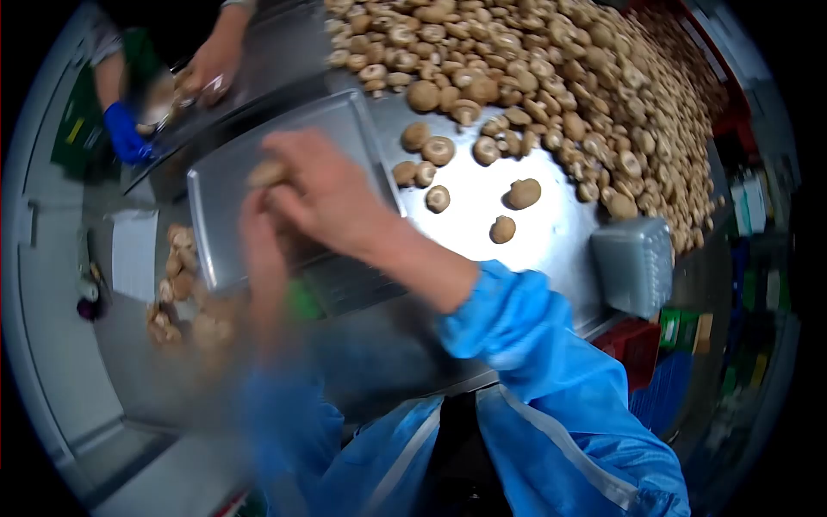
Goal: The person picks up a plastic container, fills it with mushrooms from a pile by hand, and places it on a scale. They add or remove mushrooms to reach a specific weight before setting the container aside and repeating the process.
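My right hand (pixel 323 189) reaches across a shallow stainless steel tray (pixel 353 116), its thumb and fingers closed on a brown mushroom (pixel 269 173). Just below that mushroom is my left hand (pixel 263 237), close against the right one. Motion smears its fingers, so I cannot make out whether it grips anything. Both hands are above the tray. To their right, several loose mushrooms lie spread on the shiny steel table, among them one with a stalk (pixel 523 194) and a small round one (pixel 502 229).
A large heap of mushrooms (pixel 551 60) covers the table's far side. A stack of clear plastic punnets (pixel 633 265) stands at the right edge. More mushrooms (pixel 181 276) lie at left near a white sheet (pixel 134 254). Top left, another person's bare hand (pixel 215 65) and blue-gloved hand (pixel 127 133) work.
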`<state>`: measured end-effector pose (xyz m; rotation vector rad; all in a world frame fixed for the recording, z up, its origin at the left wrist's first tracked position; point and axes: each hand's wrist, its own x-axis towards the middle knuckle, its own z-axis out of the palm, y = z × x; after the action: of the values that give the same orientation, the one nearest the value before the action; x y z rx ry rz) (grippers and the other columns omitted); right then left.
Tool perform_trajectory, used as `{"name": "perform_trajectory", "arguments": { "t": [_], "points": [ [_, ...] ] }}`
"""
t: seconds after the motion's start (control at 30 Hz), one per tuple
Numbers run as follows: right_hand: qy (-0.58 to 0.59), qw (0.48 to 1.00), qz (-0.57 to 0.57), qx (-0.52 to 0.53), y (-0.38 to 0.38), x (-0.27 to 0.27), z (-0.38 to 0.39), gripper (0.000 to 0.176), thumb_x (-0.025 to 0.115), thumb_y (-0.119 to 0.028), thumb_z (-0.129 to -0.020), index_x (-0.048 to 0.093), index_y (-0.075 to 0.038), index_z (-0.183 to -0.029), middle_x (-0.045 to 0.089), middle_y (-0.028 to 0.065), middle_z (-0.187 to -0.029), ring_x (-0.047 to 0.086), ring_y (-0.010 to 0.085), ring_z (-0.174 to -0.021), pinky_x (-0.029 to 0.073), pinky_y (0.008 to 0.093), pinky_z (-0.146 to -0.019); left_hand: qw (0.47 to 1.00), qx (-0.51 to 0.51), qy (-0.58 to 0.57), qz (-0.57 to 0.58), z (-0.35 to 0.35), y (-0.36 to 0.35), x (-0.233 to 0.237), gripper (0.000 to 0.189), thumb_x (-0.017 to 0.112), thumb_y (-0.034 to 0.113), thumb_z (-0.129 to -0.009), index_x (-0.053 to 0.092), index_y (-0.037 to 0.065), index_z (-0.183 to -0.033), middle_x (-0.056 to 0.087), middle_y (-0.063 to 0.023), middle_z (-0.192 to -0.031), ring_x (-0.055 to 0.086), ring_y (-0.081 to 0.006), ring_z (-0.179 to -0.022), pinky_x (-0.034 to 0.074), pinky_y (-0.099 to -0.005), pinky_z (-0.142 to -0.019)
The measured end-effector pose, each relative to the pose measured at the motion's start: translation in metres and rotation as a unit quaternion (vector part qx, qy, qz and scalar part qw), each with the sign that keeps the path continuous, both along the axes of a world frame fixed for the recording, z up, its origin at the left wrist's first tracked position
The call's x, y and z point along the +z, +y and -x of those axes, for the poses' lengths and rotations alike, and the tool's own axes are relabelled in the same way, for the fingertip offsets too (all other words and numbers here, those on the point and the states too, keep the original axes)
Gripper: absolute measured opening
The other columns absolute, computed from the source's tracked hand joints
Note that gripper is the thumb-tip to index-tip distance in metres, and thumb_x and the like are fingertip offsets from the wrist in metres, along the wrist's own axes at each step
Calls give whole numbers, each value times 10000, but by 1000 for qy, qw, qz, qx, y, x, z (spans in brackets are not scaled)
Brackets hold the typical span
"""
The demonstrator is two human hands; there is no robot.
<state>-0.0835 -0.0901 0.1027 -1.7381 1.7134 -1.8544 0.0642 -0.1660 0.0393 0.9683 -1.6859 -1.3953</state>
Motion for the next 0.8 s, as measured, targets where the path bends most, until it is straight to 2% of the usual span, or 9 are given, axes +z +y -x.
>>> {"name": "perform_trajectory", "arguments": {
  "t": [0.13,0.2,0.37,0.4,0.47,0.53,0.6,0.67,0.8],
  "points": [
    [147,983,-111,13,-3,-37,-15,427,674,-201,-794,563,-105,-1195,551,144,-1137,479,347,-1188,364,441,-1056,998,-9,48,-49,-12,-14,-21,409,436,276,-1002,508,83,-1356,582,-132,-1247,576,-213,-1123,463,-316,-968],
    [167,981,-98,-2,0,-46,-11,420,667,-214,-803,564,-105,-1196,555,138,-1140,465,349,-1205,348,444,-1070,995,-11,-49,91,-15,-16,-19,414,394,262,-1027,500,40,-1360,558,-124,-1301,535,-213,-1180,407,-313,-1017],
    [104,992,-60,33,7,-34,-1,372,651,-208,-823,588,-88,-1170,579,134,-1133,487,358,-1176,378,442,-1045,941,27,-83,328,-1,-6,7,409,469,178,-1004,479,7,-1375,476,-121,-1425,493,-234,-1250,367,-339,-1062],
    [82,996,-34,25,11,-35,7,358,651,-190,-821,595,-80,-1157,584,137,-1124,499,362,-1157,390,442,-1029,964,-19,-31,264,1,-3,8,389,518,140,-971,518,18,-1341,462,-127,-1435,493,-240,-1255,378,-346,-1056],
    [34,999,22,23,26,-36,28,330,651,-154,-815,609,-64,-1130,595,144,-1108,524,369,-1118,416,444,-999,936,-59,-158,310,6,3,22,371,545,119,-947,549,26,-1306,475,-135,-1418,496,-253,-1254,387,-349,-1049],
    [24,990,-35,-136,54,-63,55,327,646,-76,-838,591,-27,-1156,602,150,-1139,556,316,-1103,478,387,-901,947,-57,-167,267,7,6,24,400,612,175,-871,603,61,-1255,499,-156,-1384,525,-291,-1218,449,-376,-987],
    [-145,947,-119,-260,86,-105,73,433,622,-120,-894,496,-14,-1294,533,178,-1265,529,350,-1147,427,399,-987,944,-45,-156,287,8,8,24,370,589,125,-898,592,41,-1258,507,-153,-1376,508,-282,-1243,404,-366,-1033],
    [-15,894,-266,-360,116,-146,90,514,631,-193,-906,443,27,-1332,461,248,-1348,405,415,-1283,331,436,-1092,946,-39,-136,290,9,11,26,390,544,102,-919,563,30,-1302,515,-155,-1370,495,-275,-1262,374,-361,-1063],
    [61,895,-333,-291,140,-157,80,296,608,-194,-921,603,6,-1140,527,227,-1300,428,415,-1278,353,479,-1058,962,-34,-94,256,7,8,26,443,502,124,-926,519,30,-1358,503,-159,-1391,483,-285,-1283,358,-376,-1082]
  ]
}}
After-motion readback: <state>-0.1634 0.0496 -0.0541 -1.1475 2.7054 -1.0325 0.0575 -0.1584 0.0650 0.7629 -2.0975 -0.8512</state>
